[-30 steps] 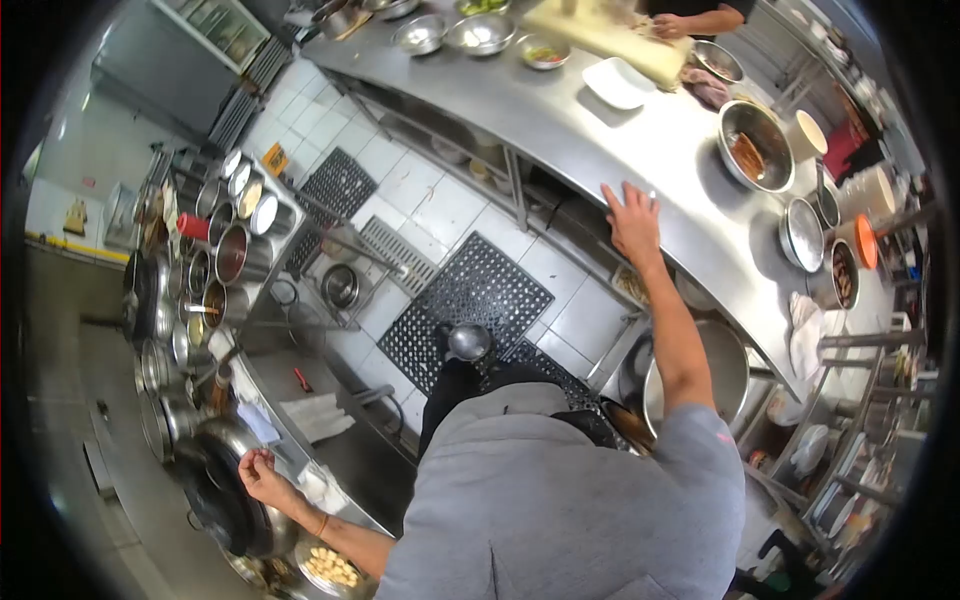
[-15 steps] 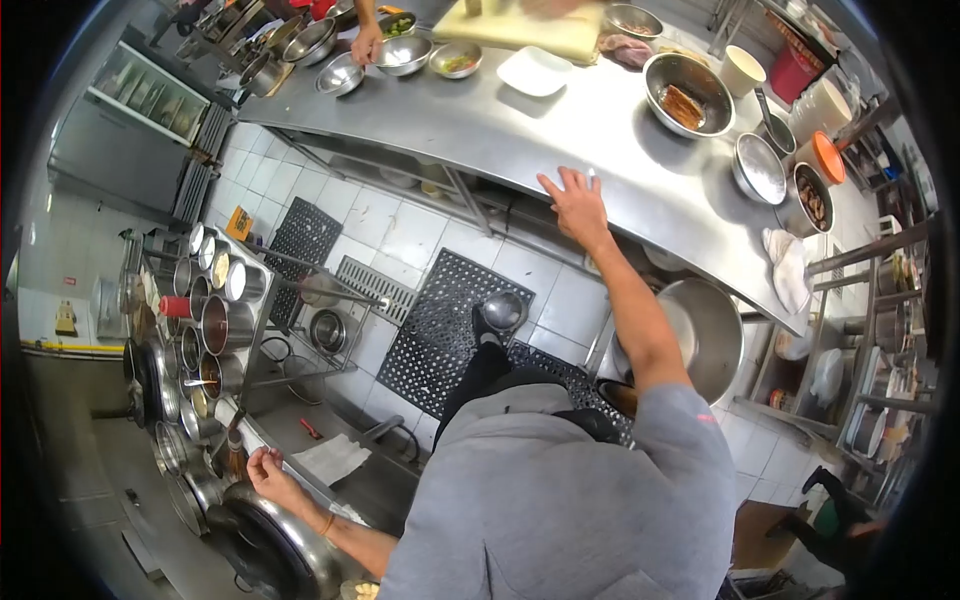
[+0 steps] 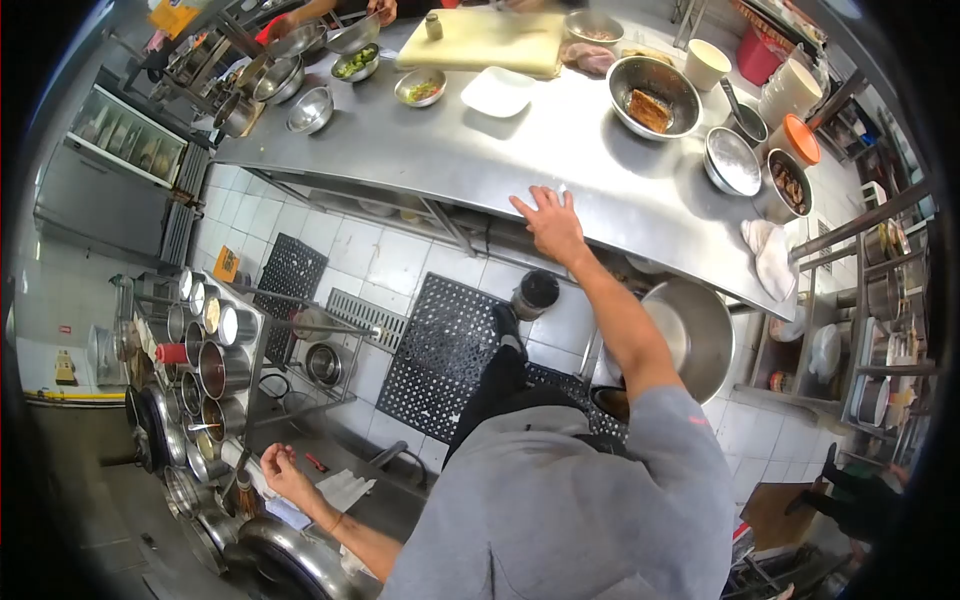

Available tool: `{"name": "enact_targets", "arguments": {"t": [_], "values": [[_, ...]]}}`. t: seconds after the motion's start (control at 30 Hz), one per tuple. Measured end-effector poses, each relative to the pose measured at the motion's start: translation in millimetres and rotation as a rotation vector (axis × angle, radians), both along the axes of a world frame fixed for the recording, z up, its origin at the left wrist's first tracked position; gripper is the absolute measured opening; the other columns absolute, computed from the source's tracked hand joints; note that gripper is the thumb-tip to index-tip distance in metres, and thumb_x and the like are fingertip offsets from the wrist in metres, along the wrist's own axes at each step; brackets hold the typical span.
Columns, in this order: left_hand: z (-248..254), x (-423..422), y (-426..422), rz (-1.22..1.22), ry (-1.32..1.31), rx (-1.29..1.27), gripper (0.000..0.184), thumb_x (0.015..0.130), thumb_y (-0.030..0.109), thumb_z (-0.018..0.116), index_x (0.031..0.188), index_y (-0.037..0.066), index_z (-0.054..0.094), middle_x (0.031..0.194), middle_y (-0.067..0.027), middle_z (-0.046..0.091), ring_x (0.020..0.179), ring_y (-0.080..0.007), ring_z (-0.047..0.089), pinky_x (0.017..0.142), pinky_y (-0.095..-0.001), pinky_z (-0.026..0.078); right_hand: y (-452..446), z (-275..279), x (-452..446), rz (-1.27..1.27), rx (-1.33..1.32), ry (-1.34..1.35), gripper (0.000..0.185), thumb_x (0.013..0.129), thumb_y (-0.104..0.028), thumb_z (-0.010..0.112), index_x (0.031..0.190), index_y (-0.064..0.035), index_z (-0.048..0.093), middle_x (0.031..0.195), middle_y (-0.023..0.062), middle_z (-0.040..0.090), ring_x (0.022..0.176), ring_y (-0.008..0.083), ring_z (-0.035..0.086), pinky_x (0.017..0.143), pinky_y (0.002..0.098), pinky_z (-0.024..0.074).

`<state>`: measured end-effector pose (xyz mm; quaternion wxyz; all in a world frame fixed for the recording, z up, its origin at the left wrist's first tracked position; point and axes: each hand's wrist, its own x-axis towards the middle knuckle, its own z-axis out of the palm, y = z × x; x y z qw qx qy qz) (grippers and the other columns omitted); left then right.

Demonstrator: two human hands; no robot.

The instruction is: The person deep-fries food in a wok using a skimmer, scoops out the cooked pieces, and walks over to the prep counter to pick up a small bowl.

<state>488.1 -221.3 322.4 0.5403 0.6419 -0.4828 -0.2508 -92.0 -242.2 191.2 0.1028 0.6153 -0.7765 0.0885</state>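
Note:
My right hand (image 3: 552,225) is open, fingers spread, over the front edge of the steel table (image 3: 400,160). It appears to hold nothing; whether it touches the metal I cannot tell. Nearest on the tabletop is a white square dish (image 3: 498,92). Low on the left, my left hand (image 3: 287,475) hangs with loosely curled fingers and nothing visible in them. Around it are a crumpled white cloth or paper (image 3: 345,490), a small red object (image 3: 316,463) and a brush (image 3: 246,492). By my shoe, a dark-topped metal container (image 3: 537,293) stands on the floor.
A co-worker's hand holds a metal bowl (image 3: 353,35) behind the table. A yellow cutting board (image 3: 480,42), a bowl with browned meat (image 3: 655,98) and a cloth (image 3: 770,258) lie on it. A large pot (image 3: 710,340) stands below right; a rubber mat (image 3: 430,350) covers floor tiles.
The view has shifted. The floor container has moved right of my shoe and now shows its dark top. The co-worker's hand has raised a bowl from the table. My right hand stays spread.

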Motion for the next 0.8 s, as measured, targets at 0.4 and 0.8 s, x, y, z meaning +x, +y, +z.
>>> {"name": "enact_targets", "arguments": {"t": [0.4,0.8], "values": [[-10.4,21.7,-12.9,-0.075,-0.058,0.006,0.008,0.087,0.003,0.05,0.092,0.002,0.055,0.087,-0.0042,0.057,0.074,-0.0116,0.056,0.065,-0.0221,0.046,1.5,4.3,4.1,-0.016,-0.005,-0.066,0.063,0.075,-0.021,0.066,0.132,-0.0258,0.039,0.127,0.0094,0.041,0.122,0.0253,0.037,0.098,0.0518,0.0306],[-2.0,-13.6,-15.1,-0.067,0.014,0.004,0.007,0.088,0.003,0.048,0.088,0.002,0.055,0.082,-0.0037,0.056,0.071,-0.0098,0.054,0.064,-0.0216,0.044,0.2,10.2,3.4,0.015,0.015,-0.075,0.064,0.074,-0.018,0.066,0.132,-0.0251,0.04,0.126,0.0098,0.041,0.122,0.0256,0.036,0.098,0.0527,0.0304]]}}
